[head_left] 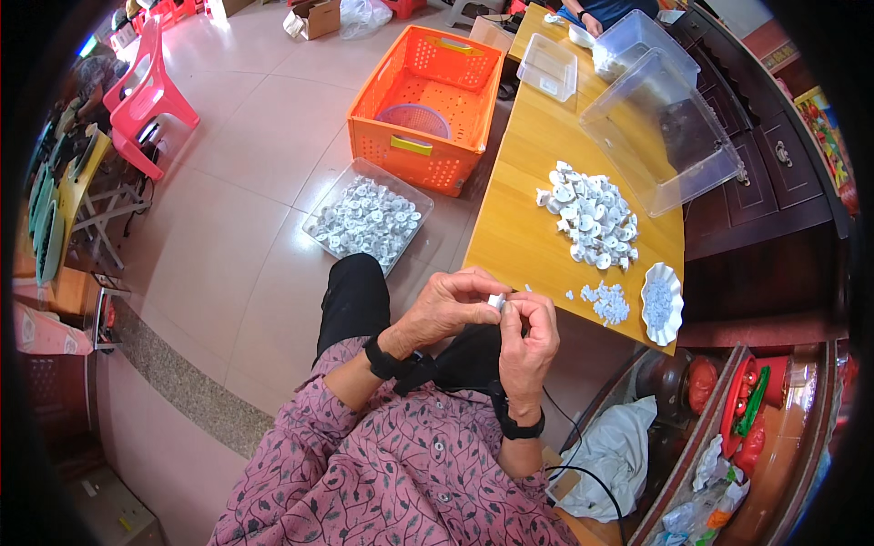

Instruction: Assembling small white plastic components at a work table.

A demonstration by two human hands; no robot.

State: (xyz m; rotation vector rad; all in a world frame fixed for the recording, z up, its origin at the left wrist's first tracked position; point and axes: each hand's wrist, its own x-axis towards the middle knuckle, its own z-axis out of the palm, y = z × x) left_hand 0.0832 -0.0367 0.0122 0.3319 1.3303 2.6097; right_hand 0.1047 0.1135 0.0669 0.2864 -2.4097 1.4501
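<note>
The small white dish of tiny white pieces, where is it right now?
In the head view, the white dish sits at the near right corner of the wooden table, right of the small loose pile.

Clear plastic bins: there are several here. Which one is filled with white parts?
The clear bin on the floor, beside the orange crate. It is heaped with white parts; those on the wooden table look empty.

We can't make out the small white part [496, 299], mostly covered by fingertips [510, 309]. Person at top edge [601, 11] is cut off.
</note>
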